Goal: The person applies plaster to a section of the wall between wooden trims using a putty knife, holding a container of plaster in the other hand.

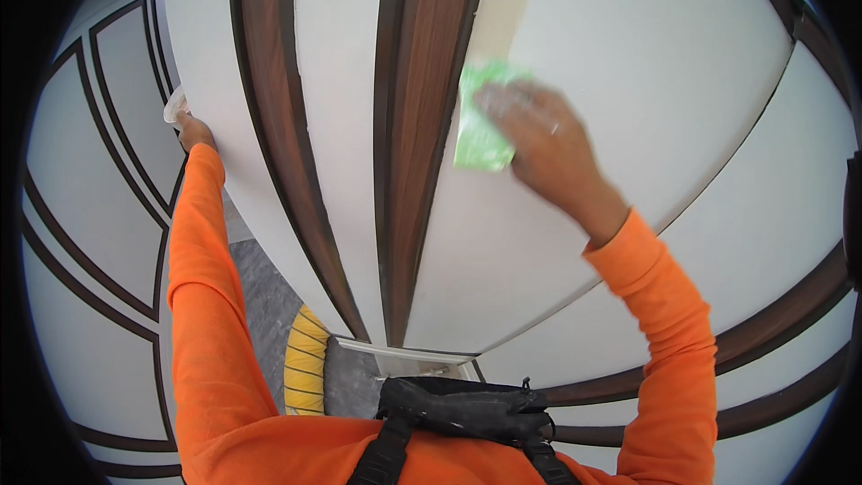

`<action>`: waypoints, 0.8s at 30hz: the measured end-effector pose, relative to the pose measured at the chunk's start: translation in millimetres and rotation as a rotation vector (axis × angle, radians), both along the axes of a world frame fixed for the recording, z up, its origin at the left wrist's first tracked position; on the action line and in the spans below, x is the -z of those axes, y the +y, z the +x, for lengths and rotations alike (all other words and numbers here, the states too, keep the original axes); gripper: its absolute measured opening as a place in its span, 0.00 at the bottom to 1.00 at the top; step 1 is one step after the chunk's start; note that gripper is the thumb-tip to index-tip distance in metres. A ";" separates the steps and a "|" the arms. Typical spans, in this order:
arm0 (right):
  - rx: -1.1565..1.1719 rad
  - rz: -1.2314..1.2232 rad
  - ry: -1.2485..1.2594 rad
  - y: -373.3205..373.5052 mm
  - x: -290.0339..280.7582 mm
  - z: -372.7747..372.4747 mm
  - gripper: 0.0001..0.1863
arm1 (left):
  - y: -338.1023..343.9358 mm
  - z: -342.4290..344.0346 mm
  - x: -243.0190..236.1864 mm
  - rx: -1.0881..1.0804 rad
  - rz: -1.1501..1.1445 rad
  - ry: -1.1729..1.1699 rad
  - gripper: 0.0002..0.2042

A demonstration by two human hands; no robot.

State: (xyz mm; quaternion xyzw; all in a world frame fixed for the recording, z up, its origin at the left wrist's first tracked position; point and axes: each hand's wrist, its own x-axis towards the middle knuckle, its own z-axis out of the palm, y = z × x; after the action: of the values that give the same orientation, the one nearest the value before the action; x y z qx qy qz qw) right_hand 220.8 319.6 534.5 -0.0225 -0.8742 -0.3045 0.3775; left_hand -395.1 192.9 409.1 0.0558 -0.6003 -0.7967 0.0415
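My right hand point(548, 139) is raised against the white wall panel point(611, 63), its fingers bent over a flat green rectangular piece point(485, 139) mottled with white. Motion blurs both, and I cannot tell whether the piece is a spreader or an abrasive sheet. It lies just right of a dark brown wooden strip point(417, 108). Directly above it, a beige band point(501, 13) runs up the panel. My left hand point(195, 131) is stretched out at the panel's left edge, closed on a whitish, translucent, rounded plastic thing point(174, 106) that shows only in part.
Another brown strip point(274, 81) runs down the panel at left. Dark-framed white panels point(99, 216) line the left side. Below, a yellow ribbed roll point(306, 364) lies on the grey floor point(265, 283). A black bag point(462, 409) with straps sits at my chest.
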 end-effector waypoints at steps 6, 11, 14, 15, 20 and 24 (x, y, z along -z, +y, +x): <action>-0.024 -0.398 -0.196 -21.7 130.3 7.3 0.25 | 2.6 9.2 -14.5 -0.021 -0.068 -0.028 0.47; -0.116 -1.232 0.238 -38.8 87.6 23.4 0.14 | 5.2 15.2 -8.8 -0.012 -0.058 -0.017 0.45; -0.308 -1.362 0.487 -45.7 80.0 11.0 0.13 | -4.5 3.4 -11.8 -0.050 -0.034 -0.025 0.44; -0.374 -1.311 0.561 -46.6 82.0 4.2 0.13 | 1.8 10.2 -12.8 -0.022 -0.013 -0.029 0.44; -0.216 -0.593 0.667 -33.3 94.6 -40.0 0.24 | 8.7 31.7 -24.6 -0.006 -0.030 -0.050 0.44; -0.051 -0.417 0.686 -48.9 92.5 -99.8 0.30 | -7.6 13.9 -13.5 -0.013 -0.007 -0.017 0.45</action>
State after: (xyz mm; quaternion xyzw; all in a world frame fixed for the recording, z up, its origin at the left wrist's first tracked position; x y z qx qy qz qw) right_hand 121.0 270.7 442.0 -0.1771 -0.7406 -0.0858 0.6424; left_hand -381.1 185.3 422.5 0.0664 -0.6030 -0.7938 0.0418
